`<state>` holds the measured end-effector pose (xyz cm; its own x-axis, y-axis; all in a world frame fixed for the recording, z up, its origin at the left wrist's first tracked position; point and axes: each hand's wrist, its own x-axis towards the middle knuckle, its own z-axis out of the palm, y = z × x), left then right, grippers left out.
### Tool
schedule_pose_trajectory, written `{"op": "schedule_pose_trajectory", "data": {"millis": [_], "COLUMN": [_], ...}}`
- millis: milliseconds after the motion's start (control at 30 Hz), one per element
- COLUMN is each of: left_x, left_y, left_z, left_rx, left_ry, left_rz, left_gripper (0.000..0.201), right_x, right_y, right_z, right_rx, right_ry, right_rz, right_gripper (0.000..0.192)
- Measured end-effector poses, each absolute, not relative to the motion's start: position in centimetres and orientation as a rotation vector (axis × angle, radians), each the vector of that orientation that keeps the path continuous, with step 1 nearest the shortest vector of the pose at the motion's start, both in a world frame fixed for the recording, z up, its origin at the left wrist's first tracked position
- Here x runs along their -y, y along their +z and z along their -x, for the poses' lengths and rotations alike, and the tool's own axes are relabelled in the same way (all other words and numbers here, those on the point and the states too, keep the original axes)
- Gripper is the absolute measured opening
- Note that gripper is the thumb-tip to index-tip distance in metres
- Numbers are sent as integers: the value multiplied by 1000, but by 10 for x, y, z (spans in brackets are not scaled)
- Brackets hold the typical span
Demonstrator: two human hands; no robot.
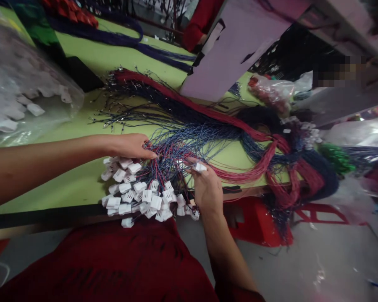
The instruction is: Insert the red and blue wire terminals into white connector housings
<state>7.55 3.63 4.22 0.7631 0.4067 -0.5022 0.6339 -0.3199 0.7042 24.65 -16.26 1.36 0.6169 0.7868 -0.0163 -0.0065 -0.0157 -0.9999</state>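
Observation:
My left hand [134, 146] reaches in from the left with its fingers closed among blue and red wires [173, 144]. What it pinches is hidden by the wires and fingers. Opposite it, my right hand [208, 184] is closed around a white plastic connector [199, 167] that shows between thumb and fingers. Below both hands lies a heap of white connectors [146, 197] on wire ends, some overhanging the table's near edge. Long bundles of red wires [220, 115] and dark blue wires [173, 100] run across the table behind my hands.
A clear plastic bag of white connectors [15, 92] lies at the left. A pale upright panel [229, 46] stands behind the wires. Bundles hang over the table edge at right, above a red plastic stool [258, 222]. Another person's red sleeve [200, 25] shows at the back.

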Motion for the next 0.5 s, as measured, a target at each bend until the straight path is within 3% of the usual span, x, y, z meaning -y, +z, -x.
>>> {"op": "schedule_pose_trajectory", "data": {"millis": [167,300,433,500], "left_x": [-32,-34,-36,-37], "left_y": [37,42,43,41], "left_z": [-79,-73,-70,-70], "left_rx": [-765,-817,-854,-868], "left_ry": [-244,-336,-117,-26], "left_rz": [-1991,-1833,-1833,-1811], "left_gripper": [34,46,48,52], "right_x": [136,121,111,111], "right_y": [22,24,31,41], "right_z": [-242,-231,-229,-233], "right_rx": [635,678,818,808], "right_ry": [1091,1461,1242,1160], "right_rz": [1350,1570,1671,1524], "right_gripper": [29,38,54,49]}}
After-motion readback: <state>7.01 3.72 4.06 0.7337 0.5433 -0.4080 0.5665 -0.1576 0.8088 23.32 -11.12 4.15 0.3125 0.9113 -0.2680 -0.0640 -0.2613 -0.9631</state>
